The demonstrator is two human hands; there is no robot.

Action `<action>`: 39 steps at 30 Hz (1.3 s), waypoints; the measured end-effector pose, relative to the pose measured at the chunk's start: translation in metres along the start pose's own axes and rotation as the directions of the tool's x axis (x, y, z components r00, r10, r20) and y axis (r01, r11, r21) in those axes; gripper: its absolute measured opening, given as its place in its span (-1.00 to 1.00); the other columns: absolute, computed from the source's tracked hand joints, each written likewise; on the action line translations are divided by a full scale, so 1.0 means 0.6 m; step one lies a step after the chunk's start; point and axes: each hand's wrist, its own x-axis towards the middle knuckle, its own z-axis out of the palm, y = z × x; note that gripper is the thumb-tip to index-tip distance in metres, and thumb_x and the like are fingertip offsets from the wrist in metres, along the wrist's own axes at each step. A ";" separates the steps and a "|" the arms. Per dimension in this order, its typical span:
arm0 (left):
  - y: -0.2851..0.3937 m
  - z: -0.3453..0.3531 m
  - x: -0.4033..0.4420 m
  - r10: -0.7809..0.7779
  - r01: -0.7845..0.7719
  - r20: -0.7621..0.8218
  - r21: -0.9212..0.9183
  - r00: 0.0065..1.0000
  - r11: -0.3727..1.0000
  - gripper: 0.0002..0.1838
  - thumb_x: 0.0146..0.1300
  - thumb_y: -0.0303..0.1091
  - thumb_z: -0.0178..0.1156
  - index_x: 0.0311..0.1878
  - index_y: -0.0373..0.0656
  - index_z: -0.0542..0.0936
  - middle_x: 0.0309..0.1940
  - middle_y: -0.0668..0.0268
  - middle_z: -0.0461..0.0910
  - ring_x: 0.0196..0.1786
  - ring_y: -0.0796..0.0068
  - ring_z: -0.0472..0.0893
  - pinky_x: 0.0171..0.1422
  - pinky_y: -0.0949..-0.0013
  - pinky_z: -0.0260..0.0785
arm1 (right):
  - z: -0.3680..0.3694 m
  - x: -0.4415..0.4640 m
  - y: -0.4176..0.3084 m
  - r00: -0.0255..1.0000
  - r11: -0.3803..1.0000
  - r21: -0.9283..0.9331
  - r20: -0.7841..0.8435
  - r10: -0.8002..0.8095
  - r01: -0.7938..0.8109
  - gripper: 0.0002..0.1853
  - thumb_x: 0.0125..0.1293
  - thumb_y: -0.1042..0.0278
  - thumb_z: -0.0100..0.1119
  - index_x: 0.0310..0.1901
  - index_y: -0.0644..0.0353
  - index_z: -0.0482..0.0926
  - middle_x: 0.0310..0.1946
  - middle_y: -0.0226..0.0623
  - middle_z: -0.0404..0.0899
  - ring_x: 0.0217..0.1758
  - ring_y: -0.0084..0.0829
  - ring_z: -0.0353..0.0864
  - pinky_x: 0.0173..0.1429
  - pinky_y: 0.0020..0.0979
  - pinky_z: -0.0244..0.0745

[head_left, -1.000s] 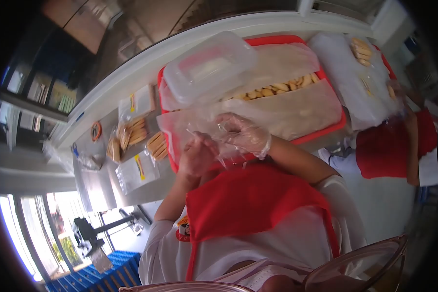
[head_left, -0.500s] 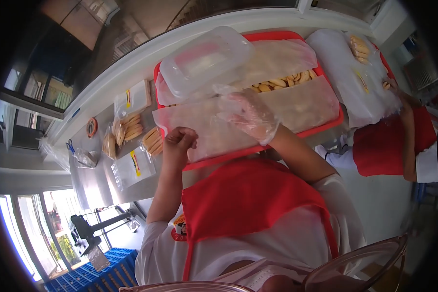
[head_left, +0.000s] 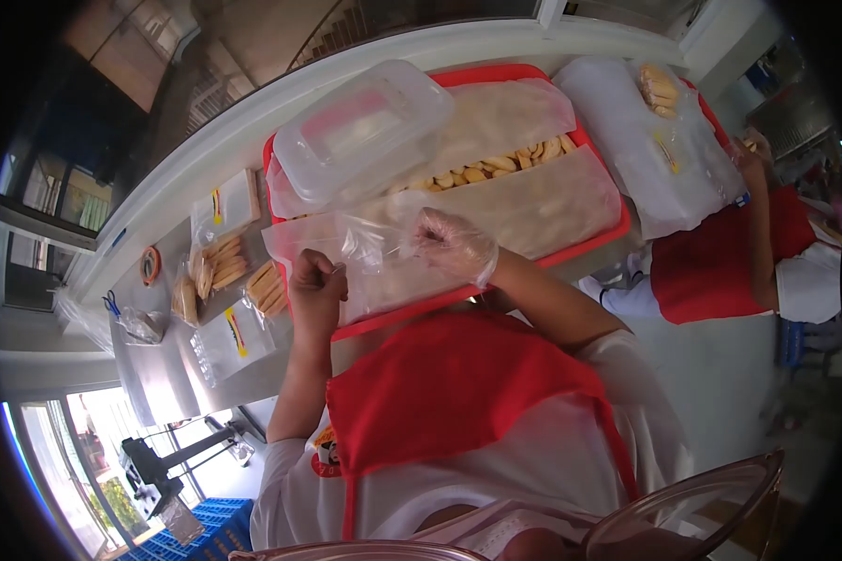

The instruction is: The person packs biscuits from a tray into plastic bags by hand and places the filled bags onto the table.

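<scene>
My left hand [head_left: 317,285], bare, is closed in a pinch over the near left part of a red tray [head_left: 580,249]. My right hand [head_left: 452,245] wears a clear plastic glove and is curled over the middle of the tray. Between the two hands spreads a thin, clear piece of plastic [head_left: 363,245]; whether it is a bag or a glove I cannot tell. It reaches the right fingers, and its other end comes near the left fingertips. Pale paper sheets [head_left: 543,206] cover most of the tray, with sliced, browned baked pieces [head_left: 500,165] showing in the gap between them.
A translucent plastic container [head_left: 365,131] rests on the tray's far left. Left of it are bagged biscuit sticks [head_left: 223,262], flat labelled bags [head_left: 236,333], a tape roll [head_left: 150,266] and scissors [head_left: 111,303]. At right, a co-worker's hand [head_left: 750,150] is beside a plastic-covered tray [head_left: 627,140].
The view has shifted, so the table appears further left. The clear plastic now shows spread out between my hands. My right hand's fingers have curled in more.
</scene>
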 end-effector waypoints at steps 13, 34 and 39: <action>0.039 -0.019 -0.009 0.298 -0.434 0.317 0.699 0.901 0.569 -0.75 -0.18 -0.73 -0.04 -0.48 -0.18 0.52 -0.37 0.21 0.35 -0.42 0.34 0.42 -0.38 0.39 0.28 | -0.212 0.034 0.029 0.929 0.283 -0.896 -0.277 0.245 -0.342 -0.44 0.17 -0.21 -0.18 -0.08 0.14 0.46 -0.19 -0.11 0.51 -0.08 -0.21 0.46 0.01 -0.39 0.34; -0.104 0.019 0.032 0.053 -0.265 0.295 0.750 0.954 0.606 -0.70 0.01 -0.47 0.00 -0.15 -0.08 0.56 -0.35 0.16 0.45 -0.34 0.14 0.49 -0.25 0.25 0.37 | -0.308 -0.018 0.184 0.939 0.846 -0.442 -0.025 -0.344 0.298 -0.72 0.20 0.20 -0.03 -0.09 0.10 0.46 -0.16 -0.22 0.49 -0.11 -0.23 0.46 0.06 -0.38 0.32; -0.092 0.020 0.033 0.015 -0.235 0.291 0.740 0.957 0.630 -0.71 0.01 -0.47 -0.01 -0.16 -0.12 0.56 -0.37 0.15 0.45 -0.35 0.14 0.49 -0.24 0.25 0.36 | -0.260 0.058 0.133 0.952 0.612 -0.743 -0.115 0.283 -0.272 -0.44 0.05 0.20 0.10 0.12 0.11 0.26 -0.01 -0.20 0.42 0.01 -0.17 0.41 0.11 -0.34 0.27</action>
